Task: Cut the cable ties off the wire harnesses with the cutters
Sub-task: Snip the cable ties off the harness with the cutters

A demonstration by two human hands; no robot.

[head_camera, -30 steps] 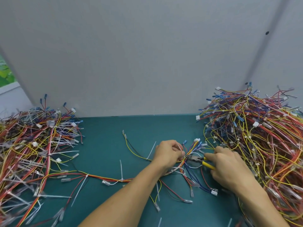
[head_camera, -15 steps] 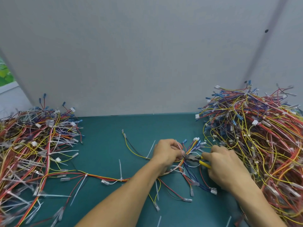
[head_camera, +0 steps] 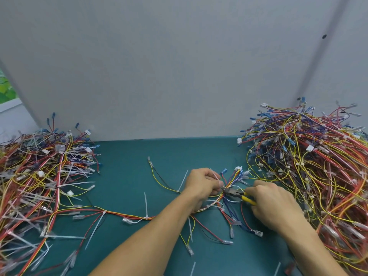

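Two grips | right hand (head_camera: 272, 204) clamped on cutters (head_camera: 232, 193), lying crosswise, nose left | left hand (head_camera: 201, 186) pinching harness (head_camera: 119, 213)

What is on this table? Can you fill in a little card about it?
Left hand: grips the wire harness
Right hand: holds the cutters by yellow handles
Cutting spot: cutter nose at the wires beside the left fingers
Left pile: harnesses with long white ties
Right pile: taller heap of harnesses
Table: teal mat
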